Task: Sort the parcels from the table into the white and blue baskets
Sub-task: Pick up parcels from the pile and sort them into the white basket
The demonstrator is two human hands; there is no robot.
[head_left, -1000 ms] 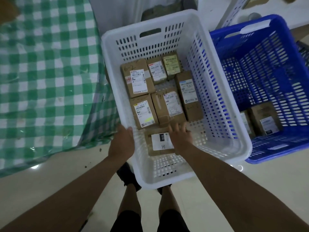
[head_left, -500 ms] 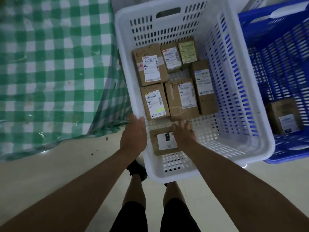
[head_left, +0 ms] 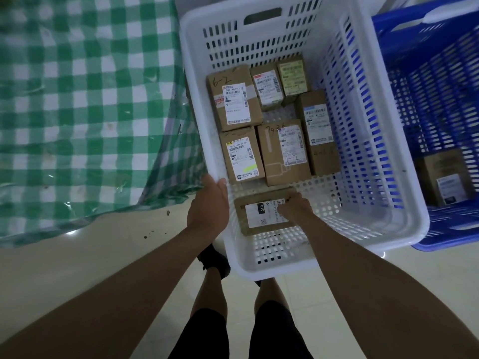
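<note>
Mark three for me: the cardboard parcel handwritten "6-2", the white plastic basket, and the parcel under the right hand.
Cardboard parcel handwritten "6-2" [head_left: 233, 97]: head view, top face.
White plastic basket [head_left: 261, 37]: head view, far wall.
Flat cardboard parcel with "010" label [head_left: 259, 215]: head view, white label.

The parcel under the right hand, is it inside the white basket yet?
Inside: the parcel lies flat on the white basket floor, right hand on it.

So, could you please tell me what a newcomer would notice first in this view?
Probably the white basket at the centre, with six labelled cardboard parcels packed towards its far end. Nearer, the right hand rests on a seventh parcel lying flat on the basket floor, while the left hand holds the basket's left rim. A green checked tablecloth fills the left side, and the blue basket stands on the right.
</note>
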